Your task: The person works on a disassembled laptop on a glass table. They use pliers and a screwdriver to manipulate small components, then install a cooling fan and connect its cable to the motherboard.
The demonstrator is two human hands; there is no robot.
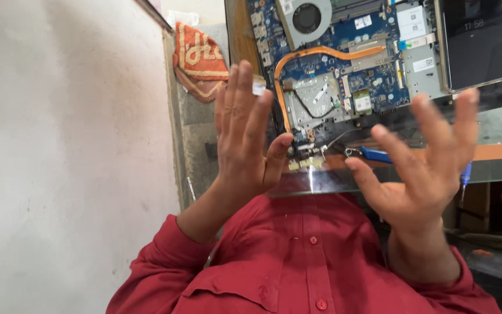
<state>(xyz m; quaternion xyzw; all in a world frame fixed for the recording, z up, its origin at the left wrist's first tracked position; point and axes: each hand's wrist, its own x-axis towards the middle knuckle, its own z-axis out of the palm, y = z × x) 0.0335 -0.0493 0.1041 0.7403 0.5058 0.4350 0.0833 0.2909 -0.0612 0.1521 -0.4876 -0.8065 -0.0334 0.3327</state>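
**Bare palms raised over an opened laptop**

Red cotton, buttoned down the front, fills the lower part of the view: the person's shirt [303, 261], creased at the sleeves. Both hands are lifted, palms open and fingers spread, grasping nothing. The left hand [245, 139] stands upright with its fingers close together; the right hand [431, 163] fans wider, fingers slightly curled.

Beyond them, on the glossy glass tabletop [321, 181] with its orange-brown wooden edge, lies the opened laptop base with a blue circuit board [344, 64], thick with small chips and white stickers. A curved copper heat pipe [326, 53] arcs across it from a round grey cooling fan [307, 18] down towards a flat silvery metal plate [315, 99]. A dark, smooth rectangular phone [473, 42] rests on the grey metal part of the chassis, to the side of the board.

Between the two hands, near the laptop's hinge, lies a small tool with blue plastic handles [374, 153], just beside the right hand's fingertips as seen from here. A blue-handled screwdriver [465, 174] shows past the right palm. An orange patterned cloth [200, 58] lies crumpled beside a rough, pale plastered wall [59, 145].
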